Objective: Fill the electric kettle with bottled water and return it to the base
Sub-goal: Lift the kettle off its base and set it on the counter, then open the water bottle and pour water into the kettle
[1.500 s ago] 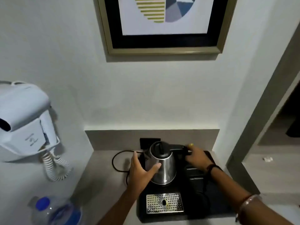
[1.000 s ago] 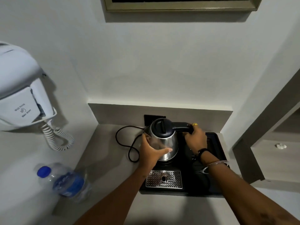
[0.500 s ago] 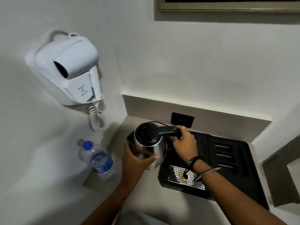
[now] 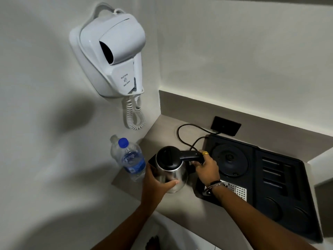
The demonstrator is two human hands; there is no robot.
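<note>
The steel electric kettle (image 4: 173, 173) with a black lid stands on the grey counter, left of the black tray. My right hand (image 4: 207, 168) grips its black handle. My left hand (image 4: 156, 183) wraps around the kettle's body from the front. The round black kettle base (image 4: 228, 158) lies bare in the tray's left compartment, to the right of the kettle. A clear water bottle (image 4: 132, 160) with a blue cap and blue label stands just left of the kettle, against the wall.
The black tray (image 4: 281, 179) has slots, round recesses and a perforated metal grid (image 4: 236, 190). A black cord (image 4: 187, 136) runs to a wall socket (image 4: 226, 126). A white wall-hung hair dryer (image 4: 115, 53) with coiled cable hangs above the bottle. The counter edge (image 4: 156, 204) is near.
Both hands lifted the kettle off its base and carried it left, down beside the bottle. The view swung left, and the bare base now shows.
</note>
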